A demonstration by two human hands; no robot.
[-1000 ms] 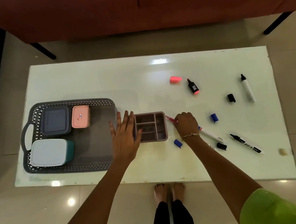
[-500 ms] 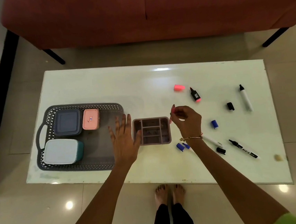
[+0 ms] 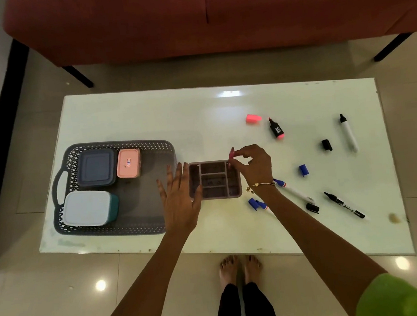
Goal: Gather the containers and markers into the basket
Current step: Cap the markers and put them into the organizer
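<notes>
the right grip [image 3: 254, 165] is hovering in the middle of the frame. its thumb and first finger are pinching a pink marker [image 3: 231, 153], of which only a short end is showing. this marker is standing nearly upright, just over the upper right corner of the divided tray [image 3: 218, 168].

the left grip [image 3: 179, 201] is lying flat, with fingers straight and spread, between the tray and the basket [image 3: 124, 143]. its thumb is touching the left wall of the tray, and its fingertips are reaching over the right rim of the basket.

the basket is sitting at the left of the bench [image 3: 147, 112] and is holding three closed containers. a dark blue container [image 3: 96, 167] and a pink container [image 3: 128, 163] are lying side by side at the top. a teal container [image 3: 87, 207] with a white lid is lying below them.

at the right of the frame, things are lying loose on the bench:
- a pink cap [image 3: 253, 118]
- a black highlighter [image 3: 276, 129]
- a white marker [image 3: 348, 133]
- a black cap [image 3: 326, 145]
- a blue cap [image 3: 304, 169]
- a blue-tipped marker [image 3: 294, 191], just beside the right wrist
- a black marker [image 3: 344, 205], at the lower right
</notes>
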